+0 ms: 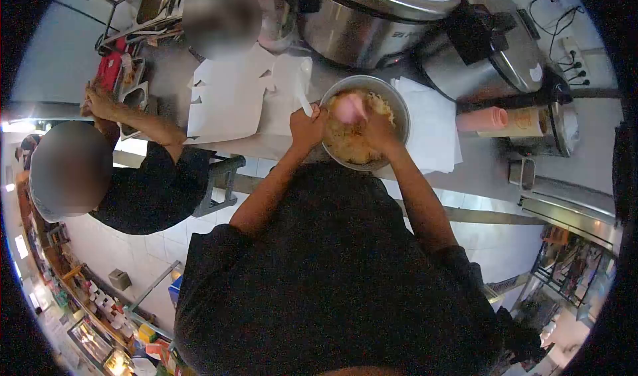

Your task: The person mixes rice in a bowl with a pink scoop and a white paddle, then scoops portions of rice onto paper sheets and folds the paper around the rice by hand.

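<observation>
A round metal bowl (pixel 401 97) stands at the counter's front edge, with a yellowish, rice-like food (pixel 352 146) inside. My left hand (pixel 307 131) is closed at the bowl's left rim, around the lower end of a white paddle-like utensil (pixel 304 83) that points away from me. Inside the bowl, my right hand (pixel 379 135) is closed, reaching in from the right side. At its fingers is a pink utensil (pixel 349 109), smeared by motion, its exact kind unclear.
White paper sheets (pixel 432 126) lie right of the bowl, an unfolded white carton (pixel 229 100) left of it. Large steel cookers (pixel 372 27) stand behind. Pink cups (pixel 484 119) lie at right. A co-worker's hand (pixel 100 102) is by metal trays (pixel 135 97) on the left.
</observation>
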